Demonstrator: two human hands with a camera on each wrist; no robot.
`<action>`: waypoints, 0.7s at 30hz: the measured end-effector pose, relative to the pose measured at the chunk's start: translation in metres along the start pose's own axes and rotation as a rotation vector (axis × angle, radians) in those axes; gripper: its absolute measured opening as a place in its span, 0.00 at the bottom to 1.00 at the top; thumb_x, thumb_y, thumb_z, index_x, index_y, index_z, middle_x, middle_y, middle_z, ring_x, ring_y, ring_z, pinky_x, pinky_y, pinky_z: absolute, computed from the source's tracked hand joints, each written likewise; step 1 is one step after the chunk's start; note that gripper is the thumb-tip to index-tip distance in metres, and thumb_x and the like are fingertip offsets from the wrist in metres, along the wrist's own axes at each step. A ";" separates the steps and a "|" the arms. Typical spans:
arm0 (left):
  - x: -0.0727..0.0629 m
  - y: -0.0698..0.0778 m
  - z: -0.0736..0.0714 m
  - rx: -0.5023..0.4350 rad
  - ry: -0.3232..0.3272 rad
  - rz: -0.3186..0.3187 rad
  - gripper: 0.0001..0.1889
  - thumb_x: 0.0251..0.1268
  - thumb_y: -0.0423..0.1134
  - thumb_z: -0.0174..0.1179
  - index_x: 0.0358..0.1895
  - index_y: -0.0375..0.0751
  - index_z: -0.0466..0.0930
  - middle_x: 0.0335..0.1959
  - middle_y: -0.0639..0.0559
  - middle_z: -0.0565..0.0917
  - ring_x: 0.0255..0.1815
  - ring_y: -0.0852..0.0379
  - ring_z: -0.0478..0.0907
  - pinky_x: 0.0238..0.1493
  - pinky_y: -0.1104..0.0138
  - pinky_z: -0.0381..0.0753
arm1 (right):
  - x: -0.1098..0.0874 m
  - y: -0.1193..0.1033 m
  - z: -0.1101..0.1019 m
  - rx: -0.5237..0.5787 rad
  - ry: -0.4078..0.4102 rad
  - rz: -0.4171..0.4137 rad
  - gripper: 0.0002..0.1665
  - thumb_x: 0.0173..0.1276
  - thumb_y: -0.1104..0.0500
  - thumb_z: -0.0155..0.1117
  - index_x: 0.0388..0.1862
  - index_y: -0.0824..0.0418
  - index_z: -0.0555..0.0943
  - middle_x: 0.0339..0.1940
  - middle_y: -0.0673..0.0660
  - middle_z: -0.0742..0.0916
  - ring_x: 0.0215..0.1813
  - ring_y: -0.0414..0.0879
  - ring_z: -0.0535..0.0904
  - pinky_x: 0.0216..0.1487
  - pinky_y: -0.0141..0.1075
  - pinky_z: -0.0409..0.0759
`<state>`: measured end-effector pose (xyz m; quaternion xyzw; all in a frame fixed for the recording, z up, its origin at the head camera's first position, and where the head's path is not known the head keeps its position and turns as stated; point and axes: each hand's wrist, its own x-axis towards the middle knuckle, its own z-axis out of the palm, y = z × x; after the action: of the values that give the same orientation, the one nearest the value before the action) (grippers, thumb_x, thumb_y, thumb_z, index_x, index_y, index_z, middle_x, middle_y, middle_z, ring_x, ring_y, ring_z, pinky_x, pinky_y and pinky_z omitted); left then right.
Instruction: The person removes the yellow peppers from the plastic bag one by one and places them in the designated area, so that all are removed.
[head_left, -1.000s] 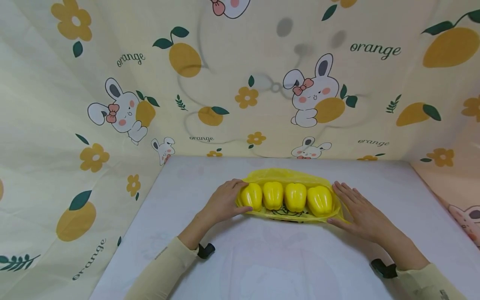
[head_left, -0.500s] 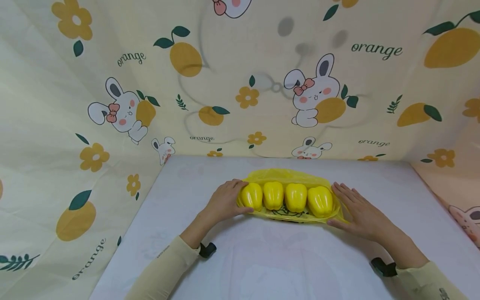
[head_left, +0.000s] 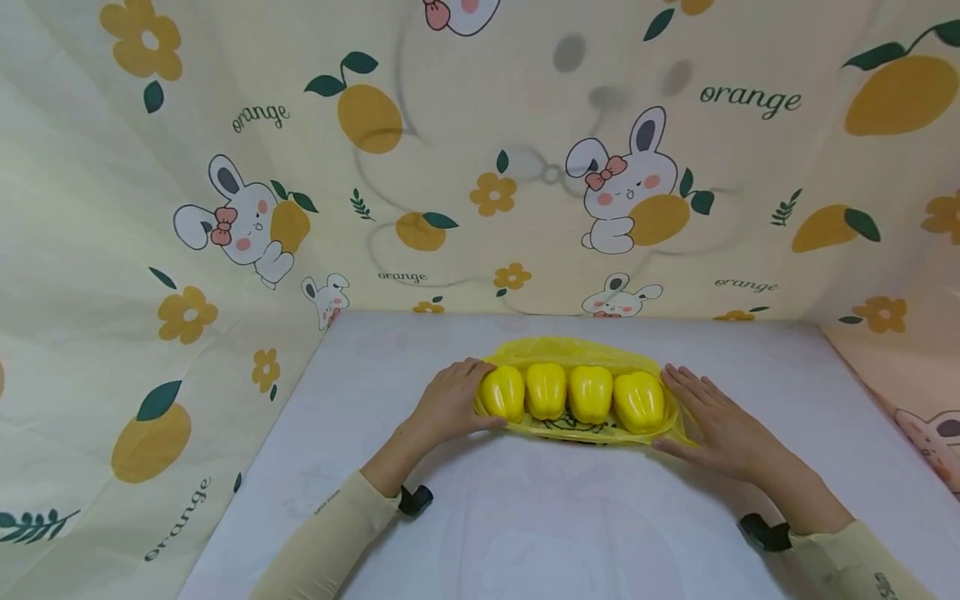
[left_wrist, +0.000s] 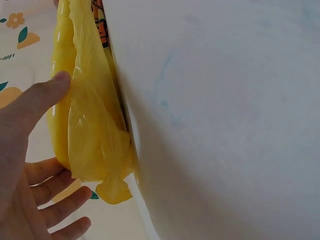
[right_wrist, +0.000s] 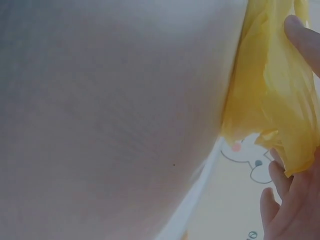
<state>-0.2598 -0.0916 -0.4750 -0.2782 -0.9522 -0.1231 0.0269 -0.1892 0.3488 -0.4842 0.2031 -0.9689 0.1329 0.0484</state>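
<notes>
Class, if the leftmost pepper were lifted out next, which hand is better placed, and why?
Probably the left hand: it spans one end of the bag, close beside that pepper. The right hand is at the opposite end.

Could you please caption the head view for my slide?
Left hand and right hand flank a row of four yellow peppers amid yellow film.

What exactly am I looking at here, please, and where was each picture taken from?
No machine here: a person works with their bare left hand and right hand. The wide pictures come from a camera on the head, the close ones from one on each wrist. On the flat white tabletop, thin yellow plastic film surrounds a row of four glossy yellow bell peppers. Each hand rests at one end of the film, thumb and fingers apart; neither seems to grip anything.
</notes>
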 end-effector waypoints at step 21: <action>-0.005 -0.004 -0.009 -0.086 0.019 0.031 0.49 0.58 0.69 0.76 0.76 0.44 0.72 0.71 0.47 0.77 0.70 0.46 0.75 0.76 0.50 0.74 | 0.003 -0.001 -0.001 -0.039 -0.038 0.014 0.68 0.69 0.25 0.68 0.90 0.63 0.51 0.89 0.67 0.57 0.87 0.68 0.52 0.89 0.53 0.37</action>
<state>-0.2577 -0.1000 -0.4674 -0.2927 -0.9413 -0.1659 0.0258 -0.1911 0.3469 -0.4821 0.1980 -0.9734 0.1103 0.0332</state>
